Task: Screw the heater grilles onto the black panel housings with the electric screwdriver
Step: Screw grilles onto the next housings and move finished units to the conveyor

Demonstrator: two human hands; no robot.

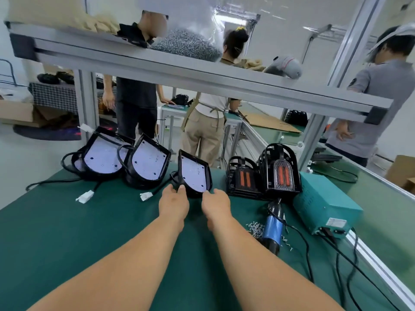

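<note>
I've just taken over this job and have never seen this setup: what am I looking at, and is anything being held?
This is one picture from a camera on a person's head, looking down at their bare hands; there is no machine. On the green table stand three black panel housings, two heater grilles to the right, the electric screwdriver lying beside loose screws, and a teal box. The left hand pinches the nearest housing at its lower edge; the right hand touches it, grip unclear.

Black panel housings, three, D-shaped, white inner plates, propped on edge: near housing (195, 173) mid-bench; middle housing (148, 162) and left housing (103, 156) at its 9 o'clock.
Heater grilles, two black cages with orange elements, upright, 3 o'clock: inner grille (241, 178), outer grille (280, 170).
Electric screwdriver (273, 227), blue-black, lying flat, 4 o'clock.
</note>
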